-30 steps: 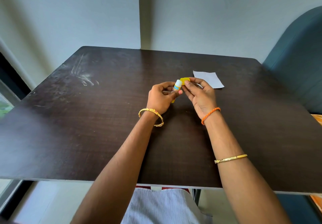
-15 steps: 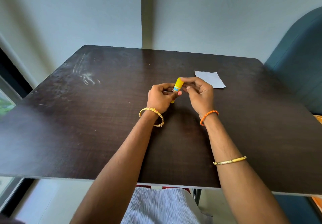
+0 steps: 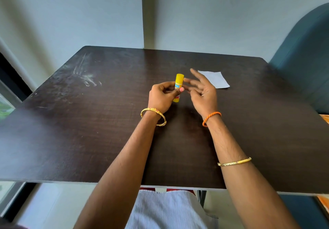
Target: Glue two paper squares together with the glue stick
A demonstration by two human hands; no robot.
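Head view: left hand (image 3: 161,98) fingers pinch capped glue stick (image 3: 178,86) at centre; right hand (image 3: 203,93) fingers spread, empty; paper (image 3: 216,79) awaits on bench (image 3: 89,122); keep grip firm.

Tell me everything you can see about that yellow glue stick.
The glue stick is a small yellow tube, plastic by its look, with a blue and white label around its middle. Its yellow cap is on. It stands nearly upright, tilted slightly, above the dark table. The left hand pinches it around the middle, thumb across the label. The right hand is open beside it, fingertips close to the cap but seemingly not gripping. White paper lies further back on the right, apart from it.
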